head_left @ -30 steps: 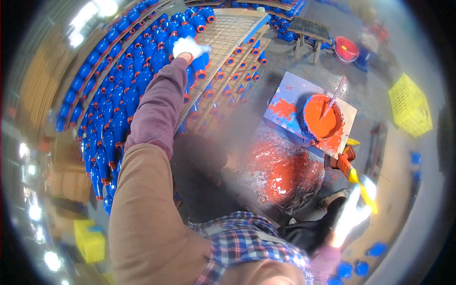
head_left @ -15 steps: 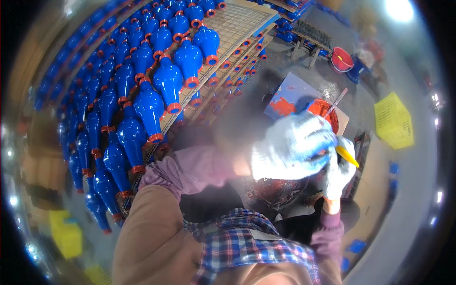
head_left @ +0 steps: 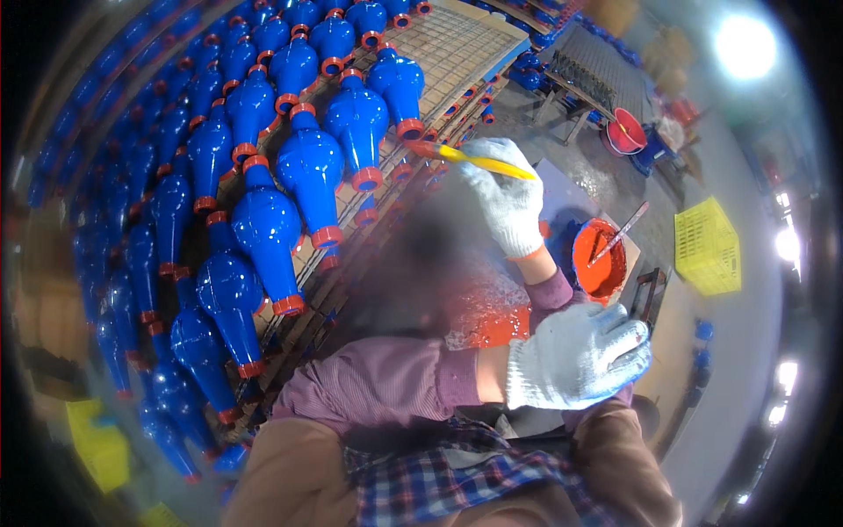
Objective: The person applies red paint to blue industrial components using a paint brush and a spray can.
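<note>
My right hand [head_left: 505, 204], in a white glove, grips a yellow-handled brush [head_left: 486, 163]. Its orange-tipped bristles point left, close to the orange rim of a blue vase-shaped part [head_left: 397, 86]. Rows of such blue parts [head_left: 263, 224] with orange rims lie on a wire rack [head_left: 457, 48]. My left hand [head_left: 575, 356], also gloved and smeared with paint, is curled in front of my chest, over my right forearm, and holds nothing. A tub of orange paint [head_left: 600, 261] with a stick [head_left: 620, 234] in it sits just right of my right wrist.
An orange-stained sheet [head_left: 492, 309] lies below the tub. A red bucket [head_left: 625, 133] stands at the back right and a yellow crate [head_left: 708, 246] at the right on the grey floor. A yellow box [head_left: 95, 439] is at the lower left.
My left hand drew back from the far end of the rack to my chest. My right hand carried the brush up from the lower right to the blue parts.
</note>
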A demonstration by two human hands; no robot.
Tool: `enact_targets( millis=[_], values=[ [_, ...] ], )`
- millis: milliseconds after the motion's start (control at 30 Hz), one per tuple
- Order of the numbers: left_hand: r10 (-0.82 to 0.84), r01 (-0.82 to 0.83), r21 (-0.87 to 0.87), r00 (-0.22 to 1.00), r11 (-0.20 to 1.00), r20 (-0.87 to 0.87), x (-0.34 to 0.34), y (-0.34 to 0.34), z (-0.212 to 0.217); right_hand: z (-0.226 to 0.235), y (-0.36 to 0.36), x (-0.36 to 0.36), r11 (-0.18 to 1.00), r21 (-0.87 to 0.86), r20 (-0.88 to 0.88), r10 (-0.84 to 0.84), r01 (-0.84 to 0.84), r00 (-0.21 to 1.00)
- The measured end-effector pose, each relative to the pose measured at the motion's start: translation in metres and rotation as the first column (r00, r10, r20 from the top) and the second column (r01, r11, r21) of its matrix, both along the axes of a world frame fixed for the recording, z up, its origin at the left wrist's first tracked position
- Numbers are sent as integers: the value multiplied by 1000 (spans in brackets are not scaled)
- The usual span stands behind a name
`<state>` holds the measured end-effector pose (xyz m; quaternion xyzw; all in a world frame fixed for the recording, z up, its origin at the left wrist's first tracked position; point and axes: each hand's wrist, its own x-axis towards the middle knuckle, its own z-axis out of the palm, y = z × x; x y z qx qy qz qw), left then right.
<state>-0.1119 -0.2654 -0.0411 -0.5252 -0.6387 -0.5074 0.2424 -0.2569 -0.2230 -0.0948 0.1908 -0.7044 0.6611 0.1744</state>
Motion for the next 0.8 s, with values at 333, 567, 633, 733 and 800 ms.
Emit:
enact_targets(
  millis=[333, 567, 633, 733, 800],
  values=[
    [11, -10, -14, 996, 1000, 91, -11, -3, 6, -8, 1, -32, 965, 256, -176, -8, 53, 984],
    [46, -36, -98, 994, 995, 103, -16, -1, 3, 11, 20, -21, 861, 478, -336, -1, 171, 942],
    [85, -85, -2, 996, 996, 39, -20, 1, 3, 20, 37, -11, 825, 524, -372, 0, 211, 928],
    [128, -128, 68, 992, 989, -9, -23, 7, 6, 40, 73, 9, 745, 601, -427, -8, 290, 904],
    [124, -124, 123, 992, 985, 13, -22, 16, 10, 58, 104, 26, 677, 656, -459, 8, 334, 888]
  ],
)
